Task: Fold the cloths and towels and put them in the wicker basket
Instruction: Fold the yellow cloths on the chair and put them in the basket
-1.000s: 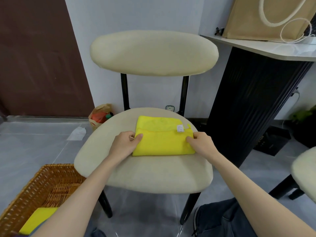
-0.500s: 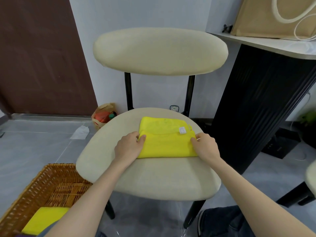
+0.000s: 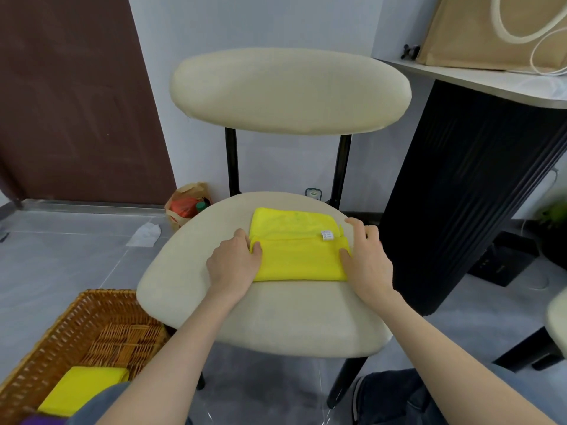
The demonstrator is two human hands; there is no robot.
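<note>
A yellow cloth (image 3: 299, 253) lies folded on the cream seat of a chair (image 3: 276, 314), a small white label showing near its right end. My left hand (image 3: 234, 262) holds the cloth's left edge, thumb on top and fingers tucked at the fold. At the right edge my right hand (image 3: 366, 259) pinches the cloth with the thumb on top, while its other fingers lift above the corner. The wicker basket (image 3: 61, 342) stands on the floor at the lower left. Inside it lies another folded yellow cloth (image 3: 82, 391).
The chair's padded backrest (image 3: 290, 90) rises just beyond the cloth. A black ribbed cabinet (image 3: 469, 185) with a pale top stands close on the right, carrying a tan tote bag (image 3: 491, 29). A paper bag (image 3: 187, 205) sits on the floor by the wall.
Both hands stay at the ends of the cloth. The near layer has been drawn a little further forward, and my right hand's fingers have lifted off the cloth's far corner.
</note>
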